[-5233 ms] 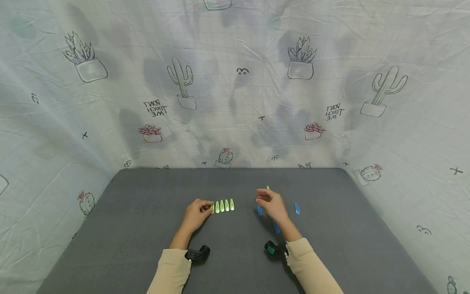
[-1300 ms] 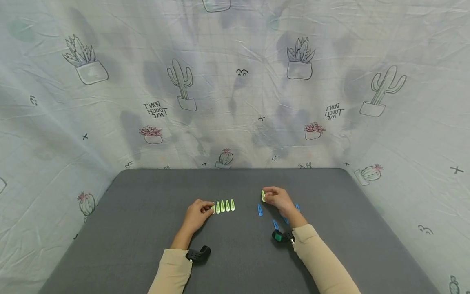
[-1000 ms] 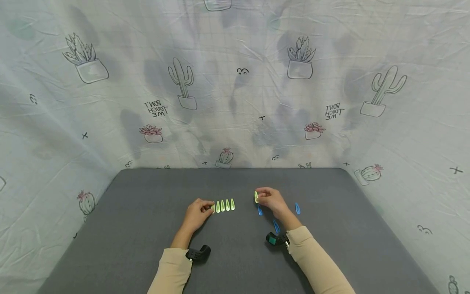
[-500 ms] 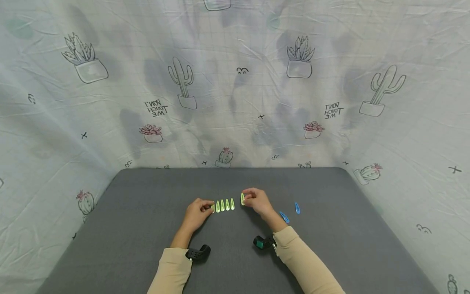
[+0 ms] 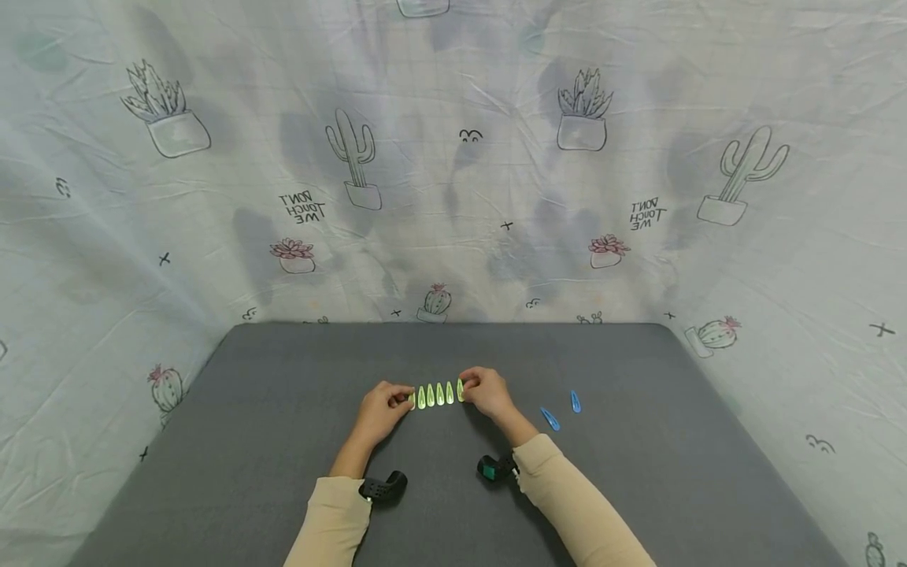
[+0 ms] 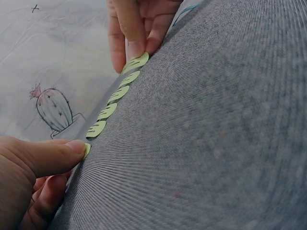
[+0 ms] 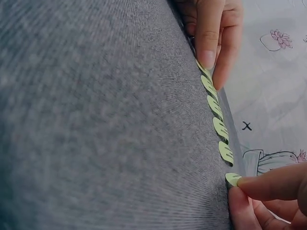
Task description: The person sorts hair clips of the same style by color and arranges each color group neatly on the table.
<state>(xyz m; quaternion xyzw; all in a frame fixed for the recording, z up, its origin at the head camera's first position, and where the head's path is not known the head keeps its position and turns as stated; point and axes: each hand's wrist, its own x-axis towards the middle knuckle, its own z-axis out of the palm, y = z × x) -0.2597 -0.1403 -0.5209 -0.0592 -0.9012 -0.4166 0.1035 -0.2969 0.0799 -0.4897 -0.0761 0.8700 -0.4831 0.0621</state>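
Observation:
A row of yellow-green snap hair clips (image 5: 430, 395) stands side by side on the grey table, pointed ends away from me. At the row's left end my left hand (image 5: 380, 410) pinches the outermost clip (image 6: 87, 151) between thumb and finger, covering most of it. My right hand (image 5: 489, 396) pinches another yellow-green clip (image 7: 232, 179) at the right end, its thumb and fingertip on the clip's near part. In the right wrist view this clip is close to the table, with a slightly wider gap to its neighbour than the others have.
Right of my right forearm lie two blue snap hair clips, one slanted (image 5: 549, 419) and one nearly straight (image 5: 575, 402). Part of a blue clip (image 6: 188, 13) shows behind my right hand in the left wrist view. A cactus-print cloth (image 5: 453, 197) hangs behind the table (image 5: 283, 457).
My right hand has picked up a yellow-green hair clip on the right and carried it left to the row's right end. My left hand stays on the leftmost clip.

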